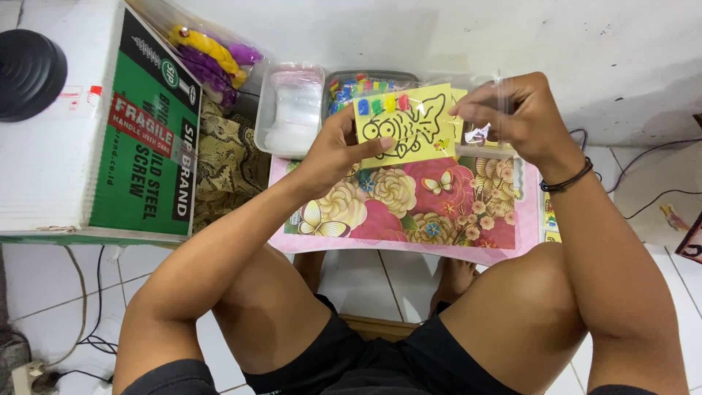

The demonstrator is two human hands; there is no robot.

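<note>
Left hand holds a yellow card printed with a black fish outline; thumb lies across the card's lower edge, fingers behind it, grip clenched on the card. The card is held up above the far part of the worktop, a small low table with a pink floral and butterfly cover. A row of small coloured pieces runs along the card's top edge.

Right hand sits at the card's right side, fingertips pinched on a clear plastic sleeve; grip closed on the sleeve. Whether the card is partly inside the sleeve cannot be told. A dark band circles the right wrist.

Behind the card: a clear tub with pale contents, and beside it a tray of coloured bits. Left of the worktop stands a green and white cardboard box, with a bag of yellow and purple material just behind. Knees frame the worktop's near edge.
</note>
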